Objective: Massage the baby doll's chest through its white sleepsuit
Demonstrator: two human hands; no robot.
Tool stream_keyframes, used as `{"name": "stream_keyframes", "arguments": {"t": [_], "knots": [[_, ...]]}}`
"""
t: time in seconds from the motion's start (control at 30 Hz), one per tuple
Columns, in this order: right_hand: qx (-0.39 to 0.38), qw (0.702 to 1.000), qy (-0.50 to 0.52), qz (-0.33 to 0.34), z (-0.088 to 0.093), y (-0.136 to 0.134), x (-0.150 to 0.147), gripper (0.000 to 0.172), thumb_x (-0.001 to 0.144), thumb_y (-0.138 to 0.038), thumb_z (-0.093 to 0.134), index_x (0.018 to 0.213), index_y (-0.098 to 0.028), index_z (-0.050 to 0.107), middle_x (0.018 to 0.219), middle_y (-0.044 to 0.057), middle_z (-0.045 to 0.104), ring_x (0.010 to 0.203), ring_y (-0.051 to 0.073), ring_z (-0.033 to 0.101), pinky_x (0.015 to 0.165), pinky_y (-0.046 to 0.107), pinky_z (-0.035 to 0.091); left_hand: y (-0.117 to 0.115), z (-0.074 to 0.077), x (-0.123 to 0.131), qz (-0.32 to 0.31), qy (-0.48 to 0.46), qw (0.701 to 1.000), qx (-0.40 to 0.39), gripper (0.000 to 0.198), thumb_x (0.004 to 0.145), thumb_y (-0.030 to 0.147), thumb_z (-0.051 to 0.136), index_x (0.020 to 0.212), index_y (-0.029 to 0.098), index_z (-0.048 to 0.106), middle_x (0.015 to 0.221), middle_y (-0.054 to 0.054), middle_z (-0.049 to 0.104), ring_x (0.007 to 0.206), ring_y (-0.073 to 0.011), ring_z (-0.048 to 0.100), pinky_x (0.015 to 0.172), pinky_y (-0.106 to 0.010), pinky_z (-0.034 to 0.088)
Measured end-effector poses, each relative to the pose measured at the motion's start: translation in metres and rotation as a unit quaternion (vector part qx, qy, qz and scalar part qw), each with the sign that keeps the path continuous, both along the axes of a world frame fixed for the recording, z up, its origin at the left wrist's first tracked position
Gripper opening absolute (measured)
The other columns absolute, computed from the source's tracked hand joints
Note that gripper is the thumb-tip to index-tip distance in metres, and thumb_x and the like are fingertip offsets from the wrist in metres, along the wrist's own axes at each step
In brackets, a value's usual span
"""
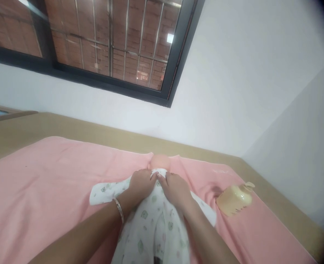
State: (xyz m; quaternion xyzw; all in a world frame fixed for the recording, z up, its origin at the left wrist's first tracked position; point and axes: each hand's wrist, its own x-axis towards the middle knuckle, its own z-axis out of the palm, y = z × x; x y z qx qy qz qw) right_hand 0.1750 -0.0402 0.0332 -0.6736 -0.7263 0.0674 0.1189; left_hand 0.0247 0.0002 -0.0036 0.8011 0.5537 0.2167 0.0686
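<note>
A baby doll (160,161) lies on its back on a pink towel (49,183), head towards the wall. It wears a white printed baby garment (151,227) with a sleeve spread out to the left. My left hand (141,182) and my right hand (175,189) sit side by side at the doll's neck, fingers curled and pinching the garment's collar. A silver bangle (119,209) circles my left wrist.
A pale yellow pump bottle (235,199) lies on its side on the towel to the right of the doll. The towel covers a tan surface (274,200) set against white walls. A dark-framed barred window (109,47) is above.
</note>
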Motion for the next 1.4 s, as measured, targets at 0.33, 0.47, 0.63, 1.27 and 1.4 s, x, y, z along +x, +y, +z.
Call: {"name": "stream_keyframes", "arguments": {"t": [0.33, 0.47, 0.63, 1.27, 1.4], "knots": [[-0.013, 1.0, -0.003, 0.007, 0.009, -0.009, -0.002, 0.069, 0.09, -0.062, 0.017, 0.099, -0.012, 0.064, 0.094, 0.018, 0.065, 0.085, 0.025, 0.059, 0.071, 0.032, 0.036, 0.001, 0.003, 0.0, -0.012, -0.009, 0.999, -0.034, 0.043, 0.092, 0.039, 0.029, 0.075, 0.019, 0.062, 0.081, -0.006, 0.067, 0.074, -0.0186, 0.059, 0.067, -0.029, 0.038], [-0.092, 0.992, 0.089, 0.014, 0.0, 0.006, 0.012, 0.074, 0.089, -0.065, 0.012, 0.097, -0.014, 0.066, 0.096, 0.016, 0.066, 0.085, 0.024, 0.06, 0.069, 0.03, 0.038, -0.001, 0.004, 0.001, 0.017, -0.018, 0.997, -0.066, 0.051, 0.091, 0.046, 0.023, 0.074, 0.019, 0.062, 0.079, -0.007, 0.067, 0.072, -0.0198, 0.059, 0.066, -0.031, 0.039], [-0.11, 0.986, 0.127, -0.012, -0.016, 0.022, 0.023, 0.076, 0.087, -0.068, 0.013, 0.091, -0.015, 0.068, 0.093, 0.014, 0.067, 0.081, 0.023, 0.061, 0.067, 0.029, 0.038, 0.0, 0.002, 0.003, 0.007, -0.028, 0.997, -0.066, 0.051, 0.091, 0.049, 0.022, 0.08, 0.019, 0.062, 0.083, -0.008, 0.067, 0.076, -0.0204, 0.06, 0.071, -0.032, 0.04], [0.064, 0.992, 0.098, -0.047, -0.049, 0.031, 0.018, 0.065, 0.089, -0.062, 0.02, 0.064, -0.018, 0.061, 0.062, 0.005, 0.059, 0.056, 0.016, 0.049, 0.051, 0.024, 0.027, 0.001, 0.003, 0.0, -0.009, -0.048, 0.997, -0.062, 0.05, 0.091, 0.051, 0.021, 0.083, 0.019, 0.06, 0.089, -0.007, 0.067, 0.08, -0.0193, 0.06, 0.072, -0.03, 0.04], [0.082, 0.99, 0.102, -0.056, -0.051, 0.03, 0.017, 0.065, 0.09, -0.061, 0.019, 0.059, -0.018, 0.057, 0.057, 0.004, 0.056, 0.053, 0.016, 0.046, 0.049, 0.025, 0.025, 0.001, 0.004, 0.0, -0.004, -0.041, 0.997, -0.06, 0.05, 0.091, 0.05, 0.022, 0.082, 0.019, 0.06, 0.088, -0.007, 0.067, 0.079, -0.0196, 0.06, 0.073, -0.031, 0.041]]}}
